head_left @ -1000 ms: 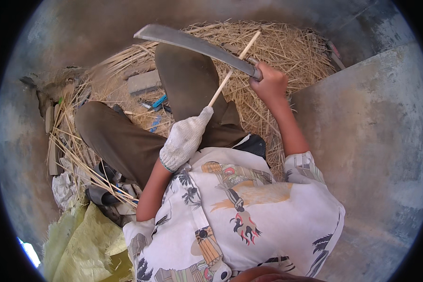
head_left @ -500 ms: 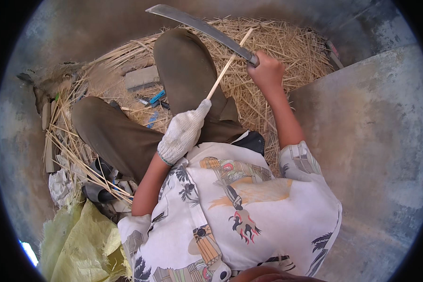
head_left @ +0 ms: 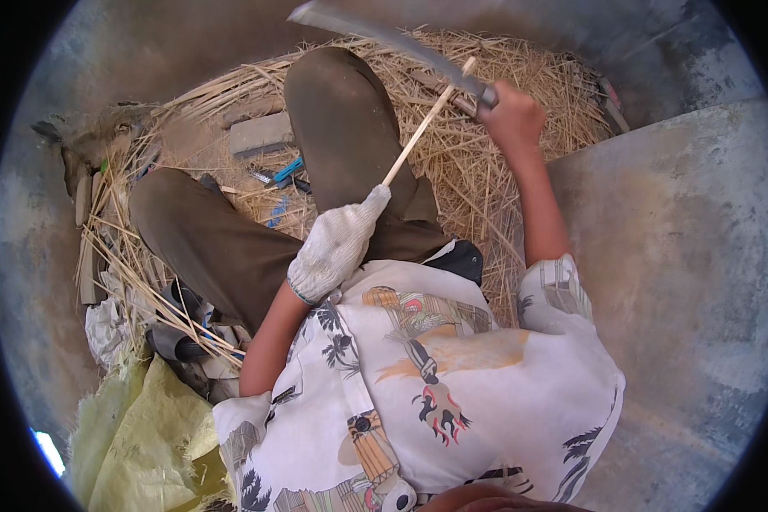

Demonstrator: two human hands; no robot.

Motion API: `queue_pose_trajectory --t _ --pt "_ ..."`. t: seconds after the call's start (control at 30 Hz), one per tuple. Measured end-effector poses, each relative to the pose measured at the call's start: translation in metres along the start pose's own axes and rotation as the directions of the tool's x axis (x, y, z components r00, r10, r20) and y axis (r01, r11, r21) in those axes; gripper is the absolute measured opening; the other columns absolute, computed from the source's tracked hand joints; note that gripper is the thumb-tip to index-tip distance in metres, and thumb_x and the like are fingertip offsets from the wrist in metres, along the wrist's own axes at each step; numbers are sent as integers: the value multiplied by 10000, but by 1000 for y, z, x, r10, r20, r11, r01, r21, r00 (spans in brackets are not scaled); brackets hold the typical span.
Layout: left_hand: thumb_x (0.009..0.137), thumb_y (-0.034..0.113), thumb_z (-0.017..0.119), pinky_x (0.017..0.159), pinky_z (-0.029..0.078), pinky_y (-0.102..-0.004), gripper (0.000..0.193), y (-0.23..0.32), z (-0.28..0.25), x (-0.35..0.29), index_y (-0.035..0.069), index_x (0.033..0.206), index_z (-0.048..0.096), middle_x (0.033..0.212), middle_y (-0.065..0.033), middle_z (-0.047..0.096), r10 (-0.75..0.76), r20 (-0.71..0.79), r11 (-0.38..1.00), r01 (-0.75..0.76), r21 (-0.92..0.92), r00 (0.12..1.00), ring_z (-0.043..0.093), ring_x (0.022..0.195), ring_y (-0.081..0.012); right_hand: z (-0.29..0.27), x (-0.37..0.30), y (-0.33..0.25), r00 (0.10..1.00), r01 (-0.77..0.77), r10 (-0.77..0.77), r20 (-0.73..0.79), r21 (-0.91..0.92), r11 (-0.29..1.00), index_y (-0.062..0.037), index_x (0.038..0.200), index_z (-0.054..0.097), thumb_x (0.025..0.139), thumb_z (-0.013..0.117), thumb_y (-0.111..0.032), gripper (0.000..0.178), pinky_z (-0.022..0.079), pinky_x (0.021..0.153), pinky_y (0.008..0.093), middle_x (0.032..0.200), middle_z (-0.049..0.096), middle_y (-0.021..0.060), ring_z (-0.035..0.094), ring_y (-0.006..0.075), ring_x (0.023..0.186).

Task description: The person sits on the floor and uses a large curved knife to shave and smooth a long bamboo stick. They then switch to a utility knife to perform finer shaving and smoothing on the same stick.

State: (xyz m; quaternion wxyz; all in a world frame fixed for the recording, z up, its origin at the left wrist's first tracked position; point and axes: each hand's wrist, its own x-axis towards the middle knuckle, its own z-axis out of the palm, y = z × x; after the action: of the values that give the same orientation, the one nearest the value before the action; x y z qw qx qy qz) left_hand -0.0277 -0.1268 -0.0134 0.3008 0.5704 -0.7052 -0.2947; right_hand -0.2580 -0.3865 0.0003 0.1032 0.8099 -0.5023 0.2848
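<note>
My left hand [head_left: 337,243], in a white knitted glove, is closed round the lower end of a thin pale wooden stick [head_left: 414,141]. The stick slants up and to the right, its far tip free. My bare right hand [head_left: 516,124] grips the handle of a machete [head_left: 384,36], whose long, slightly curved blade points up and left. Close to the handle, the blade crosses the stick near its far end; whether they touch I cannot tell. Motion blurs the blade a little. Both hands are above my bent legs in brown trousers [head_left: 341,119].
Straw-like shavings [head_left: 538,94] cover the ground ahead. A grey block [head_left: 260,135] and a blue-handled tool [head_left: 288,169] lie between my knees. Long thin strips [head_left: 158,299] and a yellow-green sack [head_left: 158,435] are at left; a stained grey slab [head_left: 657,239] borders my right side.
My right hand has moved right and slightly up with the machete, bringing the blade further right. The stick's far tip has shifted slightly right; my left hand has barely moved.
</note>
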Motion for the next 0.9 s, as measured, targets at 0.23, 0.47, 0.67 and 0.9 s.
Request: queue_pose_trajectory --t 0.23,0.47,0.67,0.9 --pt "926 69 608 555 490 -384 624 -7 2 -2 -23 1506 399 702 -112 547 205 -67 950 -181 255 977 581 590 -271 -16 3 0 938 -324 323 128 -15 946 -141 777 682 791 731 -257 127 537 624 435 658 675 80 686 286 607" --pt "882 24 564 657 546 -441 607 11 7 -3 -13 1475 437 864 -171 628 81 -69 926 -49 373 994 671 755 -350 -28 -41 -36 983 183 -183 7 30 983 -140 716 613 709 763 -202 162 522 564 403 641 660 69 673 258 577" --pt "935 69 544 657 553 -427 546 29 3 0 -4 1468 451 896 -151 632 -38 9 892 30 451 999 677 775 -330 -14 -19 -4 999 -6 5 46 21 1000 -143 725 635 723 750 -227 142 519 536 420 603 643 69 658 280 539" --pt "922 80 561 664 554 -423 562 39 -1 -2 2 1469 455 899 -144 627 -98 34 884 72 463 995 679 785 -324 -22 -28 3 995 93 -93 32 -12 996 -139 755 660 752 730 -241 124 528 551 418 589 637 73 656 293 536"
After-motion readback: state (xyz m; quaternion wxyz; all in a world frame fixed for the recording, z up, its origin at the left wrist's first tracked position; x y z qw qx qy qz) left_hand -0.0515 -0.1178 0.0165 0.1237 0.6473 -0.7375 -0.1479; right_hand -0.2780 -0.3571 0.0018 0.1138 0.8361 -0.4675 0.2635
